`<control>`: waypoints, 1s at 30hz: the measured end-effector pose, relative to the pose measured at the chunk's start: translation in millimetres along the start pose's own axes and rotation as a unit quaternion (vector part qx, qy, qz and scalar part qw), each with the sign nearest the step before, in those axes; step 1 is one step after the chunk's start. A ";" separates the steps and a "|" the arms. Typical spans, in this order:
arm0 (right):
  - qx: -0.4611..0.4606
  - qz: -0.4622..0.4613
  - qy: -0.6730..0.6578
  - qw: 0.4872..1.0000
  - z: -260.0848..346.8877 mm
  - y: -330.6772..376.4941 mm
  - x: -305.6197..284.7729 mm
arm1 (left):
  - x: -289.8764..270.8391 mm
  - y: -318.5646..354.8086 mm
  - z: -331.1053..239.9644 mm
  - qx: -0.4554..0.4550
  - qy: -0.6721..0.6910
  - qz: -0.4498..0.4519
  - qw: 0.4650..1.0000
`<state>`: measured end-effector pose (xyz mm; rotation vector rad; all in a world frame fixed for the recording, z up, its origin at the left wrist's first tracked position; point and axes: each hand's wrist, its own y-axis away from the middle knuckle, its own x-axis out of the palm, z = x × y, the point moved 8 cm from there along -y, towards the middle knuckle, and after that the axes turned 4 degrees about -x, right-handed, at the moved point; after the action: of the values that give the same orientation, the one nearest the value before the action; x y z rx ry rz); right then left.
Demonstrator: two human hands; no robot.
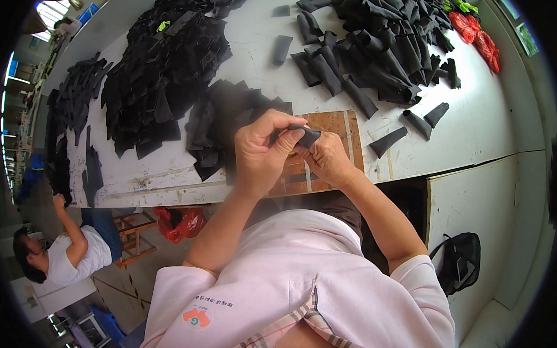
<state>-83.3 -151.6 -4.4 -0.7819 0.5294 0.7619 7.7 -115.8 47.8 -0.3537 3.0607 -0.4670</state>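
Note:
Between my two hands is a small black fabric piece (308, 137), held above a brown board at the table's front edge. My left hand (262, 143) pinches its upper left end between thumb and fingers. On the other side, my right hand (328, 157) has its fingers closed around the lower right part. Some of the right fingertips are hidden behind the cloth. Just left of my hands lies a heap of flat black fabric pieces (216, 119). The brown board (347, 130), crossed by pale strips, lies under my hands.
Rolled black fabric tubes (381, 55) pile up at the far right; a few loose ones (389, 141) lie nearer. Larger stacks of flat black pieces (162, 72) cover the left. Red plastic bags (476, 40) sit at the right rim. Another person (73, 253) works at the table's left end.

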 end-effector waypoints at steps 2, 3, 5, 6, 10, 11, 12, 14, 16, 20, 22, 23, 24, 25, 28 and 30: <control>0.075 0.044 -0.004 0.996 -11.3 4.0 7.9 | 0.7 -2.1 0.2 -0.010 0.005 -0.016 1.000; 0.077 0.045 -0.006 0.996 -10.7 3.4 7.2 | 0.0 0.7 0.9 -0.026 0.008 -0.032 0.999; 0.033 0.026 -0.026 0.999 0.7 -3.0 -3.4 | -0.1 5.1 0.4 -0.037 0.032 -0.048 0.998; 0.034 0.028 -0.026 0.999 4.2 -4.3 -6.8 | -1.1 8.2 0.8 -0.044 0.057 -0.065 0.995; -0.008 0.032 0.079 0.996 29.8 -16.3 -31.7 | -4.3 12.6 5.3 -0.051 0.220 -0.094 0.970; -0.008 0.064 0.094 0.994 31.5 -17.6 -30.0 | -16.9 12.0 6.8 -0.038 0.264 -0.125 0.956; -0.005 0.063 0.094 0.994 31.0 -17.0 -28.8 | -28.6 11.6 8.2 -0.026 0.308 -0.152 0.939; -0.008 0.048 0.105 0.993 29.1 -16.8 -25.1 | -35.7 12.3 10.5 -0.038 0.324 -0.162 0.931; 0.006 0.066 0.115 0.991 16.6 -13.3 -12.3 | -30.8 17.5 14.5 -0.070 0.331 -0.136 0.931; 0.025 0.021 0.091 0.995 2.8 -3.6 0.9 | -23.8 21.5 24.7 -0.064 0.281 -0.139 0.947; 0.031 0.039 0.101 0.994 5.7 -4.9 -0.7 | -27.6 20.2 23.6 -0.066 0.263 -0.140 0.952; 0.036 0.056 0.111 0.992 6.4 -6.2 -1.8 | -28.9 19.2 22.7 -0.067 0.246 -0.140 0.957; 0.037 0.058 0.109 0.992 7.8 -7.0 -4.9 | -29.7 19.7 22.7 -0.068 0.245 -0.142 0.957; 0.007 0.026 0.095 0.995 13.4 -9.0 -13.1 | -30.4 19.2 20.9 -0.059 0.234 -0.140 0.960; -0.005 0.007 0.068 0.998 10.7 -5.4 -4.2 | -29.1 16.1 24.1 -0.056 0.185 -0.125 0.973; 0.011 0.023 0.052 0.998 6.9 -2.4 -0.5 | -27.0 14.1 32.4 -0.064 0.146 -0.114 0.981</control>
<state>-80.8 -147.5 1.1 -0.7936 0.6513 0.7594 32.8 -106.1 12.4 -0.7075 3.3622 -0.3567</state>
